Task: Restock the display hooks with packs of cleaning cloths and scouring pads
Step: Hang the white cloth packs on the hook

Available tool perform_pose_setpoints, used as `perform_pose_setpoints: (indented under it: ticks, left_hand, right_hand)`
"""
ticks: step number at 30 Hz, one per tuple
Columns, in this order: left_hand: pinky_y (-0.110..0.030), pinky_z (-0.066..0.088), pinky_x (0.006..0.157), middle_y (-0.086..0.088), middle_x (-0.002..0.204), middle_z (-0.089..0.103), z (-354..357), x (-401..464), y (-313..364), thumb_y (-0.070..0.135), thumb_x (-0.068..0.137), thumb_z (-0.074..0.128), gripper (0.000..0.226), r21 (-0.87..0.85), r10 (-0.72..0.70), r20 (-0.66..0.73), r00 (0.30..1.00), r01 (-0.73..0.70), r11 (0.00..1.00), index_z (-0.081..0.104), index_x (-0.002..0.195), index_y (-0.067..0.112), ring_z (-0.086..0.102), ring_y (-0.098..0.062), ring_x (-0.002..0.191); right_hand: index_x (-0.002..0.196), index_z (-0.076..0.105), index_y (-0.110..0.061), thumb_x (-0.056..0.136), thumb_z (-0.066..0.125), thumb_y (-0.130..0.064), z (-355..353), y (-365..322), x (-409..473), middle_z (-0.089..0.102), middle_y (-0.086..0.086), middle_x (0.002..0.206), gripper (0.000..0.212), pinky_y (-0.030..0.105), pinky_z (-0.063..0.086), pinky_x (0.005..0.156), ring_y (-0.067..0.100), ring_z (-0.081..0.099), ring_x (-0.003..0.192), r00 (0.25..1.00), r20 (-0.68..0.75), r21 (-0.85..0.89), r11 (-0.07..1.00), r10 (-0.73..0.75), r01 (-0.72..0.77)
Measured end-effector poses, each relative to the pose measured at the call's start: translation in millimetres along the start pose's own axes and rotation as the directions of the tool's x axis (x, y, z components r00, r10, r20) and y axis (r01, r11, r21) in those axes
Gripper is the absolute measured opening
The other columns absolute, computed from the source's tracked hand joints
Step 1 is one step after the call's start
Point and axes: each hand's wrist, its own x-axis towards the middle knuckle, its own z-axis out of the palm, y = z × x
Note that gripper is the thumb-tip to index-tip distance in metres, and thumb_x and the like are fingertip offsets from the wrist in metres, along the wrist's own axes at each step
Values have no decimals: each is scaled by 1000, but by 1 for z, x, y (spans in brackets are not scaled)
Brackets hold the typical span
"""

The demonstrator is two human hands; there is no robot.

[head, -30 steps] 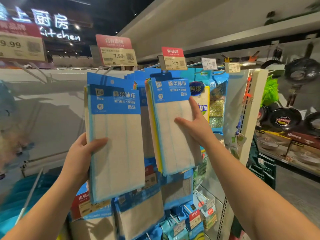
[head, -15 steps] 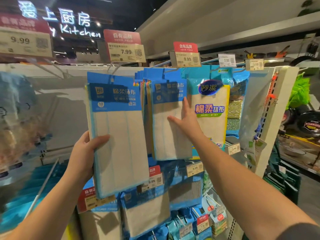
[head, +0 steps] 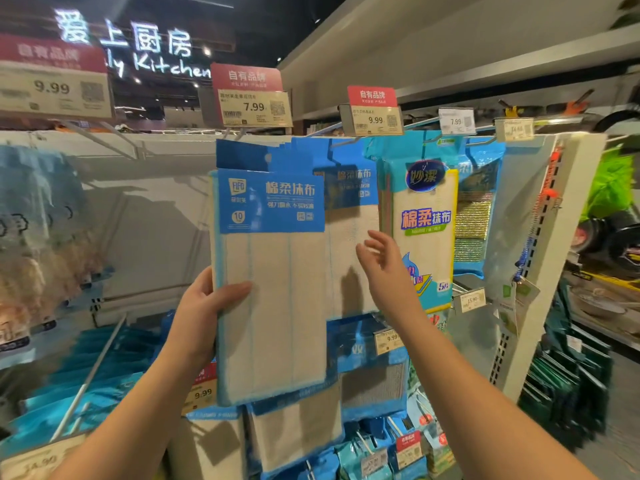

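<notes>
Near the top edge of the display panel point(head: 166, 147), the left hand point(head: 197, 317) is gripping a pack of cleaning cloths point(head: 273, 292) by its lower left side, with the thumb lying across the front and the other fingers hidden behind. This pack is being held upright in front of the hooks, and its blue header card with the hang hole is standing just below the 7.99 price tag point(head: 254, 105). I cannot tell whether the hole is already sitting on the hook point(head: 239, 133) or only close to it. The right hand point(head: 384, 261) is holding nothing; its fingers are spread apart and relaxed, hovering just in front of the hanging cloth packs point(head: 349, 237) on the next hook, between the held pack and the yellow-edged cloth pack point(head: 424, 237). Scouring pads point(head: 472, 220) are hanging further toward the right edge of the panel.

The step in hand seems to be the hanging of this one pack. The next move is probably calling for lifting the header so that the hole is meeting the hook tip, then sliding the pack back along it. The free hand could be steadying the header, because the pack is soft and may be bending.
</notes>
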Motion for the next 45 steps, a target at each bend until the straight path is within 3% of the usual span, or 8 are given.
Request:
perform_pose_setpoints:
  ticks: [7,11,17,25,30,34,38,45]
  left_hand:
    - [-33,59,63,-7,95,77,58,6,-12,33,48,80,66,-96,-28,100,995,38,995,65,108,12,74,-22,80]
    - [-37,58,73,-7,101,77,88,12,-18,31,53,79,64,-122,-38,154,987,58,991,65,113,14,74,-24,88]
    - [-54,56,93,-15,121,71,111,26,-21,21,72,71,64,-142,-89,219,972,122,982,55,134,12,69,-37,109]
    - [-49,57,90,-5,115,75,129,41,-15,22,82,72,51,-107,-92,182,979,113,988,55,131,18,72,-28,106]
    - [-46,59,86,-5,112,75,135,47,-14,14,93,67,33,-111,-131,107,986,142,984,57,124,17,73,-26,102]
    - [-50,57,93,-2,111,74,135,45,-26,22,92,71,28,-33,-149,-9,989,149,988,57,115,19,72,-24,103]
    - [-40,58,88,4,112,69,131,34,-32,38,95,68,24,168,-74,-70,995,85,982,50,107,27,70,-14,100]
    - [-31,51,78,8,119,59,114,54,-46,40,93,66,41,500,54,-108,993,7,866,43,123,24,62,-11,104]
  right_hand:
    - [152,9,-45,98,54,-43,0,-2,-24,38,-28,139,71,13,32,106,-7,42,131,989,150,132,990,18,-38]
    - [153,7,-40,103,47,-29,-20,-7,-21,28,-42,125,64,-12,25,72,-29,40,102,997,71,71,997,20,-25]
    - [155,10,-39,100,52,-37,-38,-6,-10,32,-14,155,69,34,31,116,8,36,140,1000,25,130,991,-17,13]
    - [134,24,-72,88,62,-55,-47,-10,17,47,-15,147,62,52,39,113,13,44,138,999,-5,164,985,-52,52]
    - [138,24,-67,83,61,-60,-46,0,36,34,-16,156,67,51,33,116,11,31,146,998,53,172,985,-41,31]
    - [152,18,-45,98,58,-36,-38,8,31,42,-29,133,67,6,36,96,-25,40,115,999,31,113,993,-42,39]
    - [150,9,-53,92,64,-43,-25,25,17,29,-16,153,81,34,32,115,6,33,141,995,-10,-24,995,-99,98]
    - [158,7,-35,99,57,-37,-10,24,38,26,-1,155,77,27,26,103,4,26,134,992,84,-196,974,-96,111]
